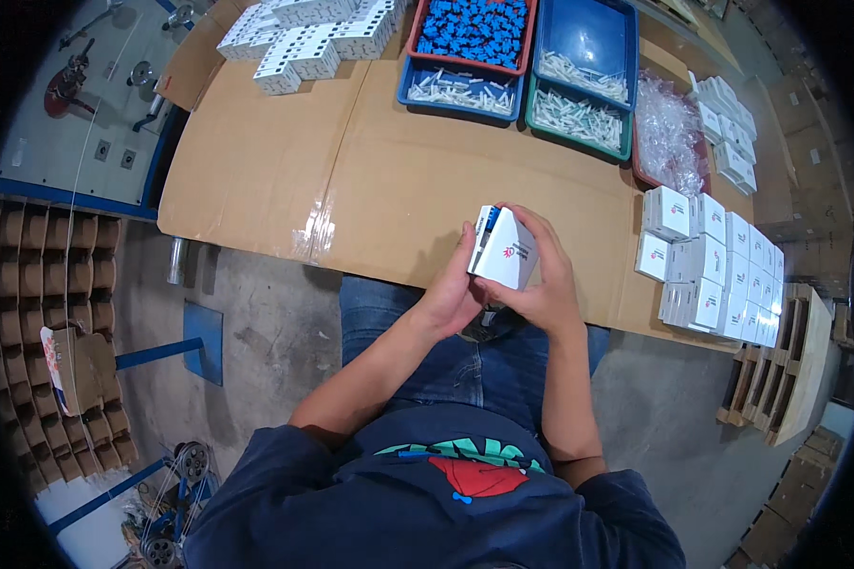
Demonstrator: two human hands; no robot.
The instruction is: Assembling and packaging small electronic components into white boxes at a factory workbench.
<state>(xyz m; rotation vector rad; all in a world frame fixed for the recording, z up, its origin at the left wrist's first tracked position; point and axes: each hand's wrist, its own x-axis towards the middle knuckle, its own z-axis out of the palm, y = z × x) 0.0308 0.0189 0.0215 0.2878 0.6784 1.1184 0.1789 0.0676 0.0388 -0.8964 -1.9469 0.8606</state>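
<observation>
Both hands grip one small white carton [506, 248] above the near table edge — left hand [453, 296] cupping its left side and underside, right hand [541, 275] wrapped over its right face, probably to steady it while a blue part sits at its open top. Right of it, closed white cartons [716, 270] stand in rows within reach. Farther off, trays of blue parts [474, 30] and white parts [462, 90] line the cardboard-covered table [285, 171].

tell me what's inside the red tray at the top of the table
The red tray is filled with small blue parts, heaped almost to its rim. Its floor is covered by them, so anything lying beneath cannot be seen.
</observation>
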